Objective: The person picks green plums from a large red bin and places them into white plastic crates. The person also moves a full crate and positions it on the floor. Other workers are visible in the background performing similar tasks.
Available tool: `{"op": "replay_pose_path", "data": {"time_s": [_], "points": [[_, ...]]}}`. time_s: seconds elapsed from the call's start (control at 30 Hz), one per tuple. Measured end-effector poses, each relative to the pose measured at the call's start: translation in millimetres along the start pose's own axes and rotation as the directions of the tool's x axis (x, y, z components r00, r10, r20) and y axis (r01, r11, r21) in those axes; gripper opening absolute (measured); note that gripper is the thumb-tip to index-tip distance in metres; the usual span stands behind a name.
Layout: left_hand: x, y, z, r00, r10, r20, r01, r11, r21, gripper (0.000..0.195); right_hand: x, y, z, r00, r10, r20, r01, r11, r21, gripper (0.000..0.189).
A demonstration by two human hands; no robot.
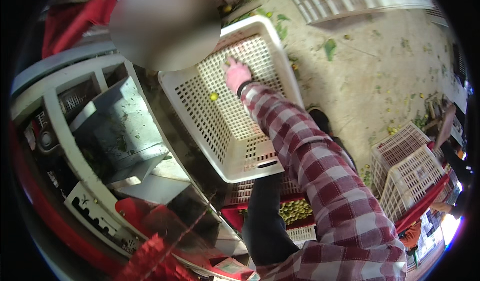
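My right hand reaches down into a large white perforated plastic crate, its arm in a red and white checked sleeve. A small yellow-green fruit shows at the thumb and fingertips; whether they grip it is too small to tell. Another such round fruit lies apart in the crate, to the left of the hand. My left hand is out of view.
Left of the crate stands a metal machine frame with sheet-metal chutes. Below, a crate of small green fruit shows beside a dark-clothed leg. Stacked crates stand at right; leaves litter the floor.
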State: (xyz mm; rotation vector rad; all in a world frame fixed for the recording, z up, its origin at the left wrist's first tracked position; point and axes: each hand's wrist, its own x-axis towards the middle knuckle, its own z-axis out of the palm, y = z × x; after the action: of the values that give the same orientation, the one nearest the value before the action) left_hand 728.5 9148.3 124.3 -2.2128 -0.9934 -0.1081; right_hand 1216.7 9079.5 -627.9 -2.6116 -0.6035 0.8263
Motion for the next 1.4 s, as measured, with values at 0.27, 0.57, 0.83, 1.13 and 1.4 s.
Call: {"op": "replay_pose_path", "data": {"time_s": [0.27, 0.57, 0.83, 1.13, 1.4], "points": [[13, 15, 1, 0.999, -0.007, 0.033, 0.005, 0.999, 0.045, 0.044, 36, 12, 57, 0.993, -0.018, 0.114, 0.022, 0.999, -0.037, 0.041], [15, 13, -11, 0.998, -0.06, -0.03, 0.061, 0.997, 0.043, 0.047, -11, -45, 132, 0.948, -0.107, 0.298, 0.132, 0.989, -0.064, 0.05], [2, -7, -37, 0.982, -0.163, -0.092, 0.165, 0.986, 0.012, 0.049, -97, -39, 47, 0.837, -0.078, 0.542, -0.055, 0.973, 0.225, 0.047], [-20, -50, -56, 0.917, -0.373, -0.145, 0.363, 0.928, -0.087, 0.052, -323, -15, -83, 0.887, -0.319, 0.335, 0.12, 0.859, 0.498, 0.035], [3, -34, -38, 0.769, -0.624, -0.138, 0.621, 0.781, -0.07, 0.041, -431, -3, -240, 0.773, -0.343, 0.534, 0.201, 0.93, 0.306, 0.041]]}}
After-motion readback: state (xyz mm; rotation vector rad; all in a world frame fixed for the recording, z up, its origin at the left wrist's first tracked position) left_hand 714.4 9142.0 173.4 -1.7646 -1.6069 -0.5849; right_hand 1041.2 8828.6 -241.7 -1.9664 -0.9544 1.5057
